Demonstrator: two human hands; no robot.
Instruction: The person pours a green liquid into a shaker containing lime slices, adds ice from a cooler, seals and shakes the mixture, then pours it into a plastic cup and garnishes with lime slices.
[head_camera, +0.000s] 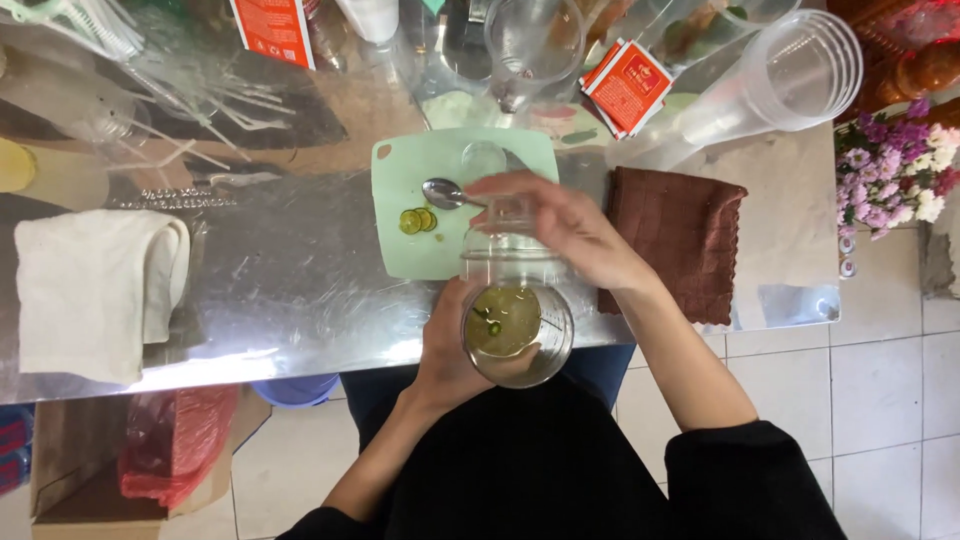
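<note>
My left hand (447, 345) grips a clear plastic cup (518, 335) tilted toward me at the counter's near edge; yellow-green liquid with a green slice sits in it. My right hand (568, 228) reaches over the cup's far end and holds the handle of a metal spoon (443, 192), whose bowl rests over a pale green cutting board (400, 165). Several small green citrus slices (417, 220) lie on the board left of the cup.
A steel counter (290, 280) carries a folded white cloth (95, 290) at left, a brown cloth (680, 240) at right, stacked clear cups (760, 85), a glass jug (530, 45), red packets (630, 85) and plastic straws (190, 100). Purple flowers (895, 165) stand at far right.
</note>
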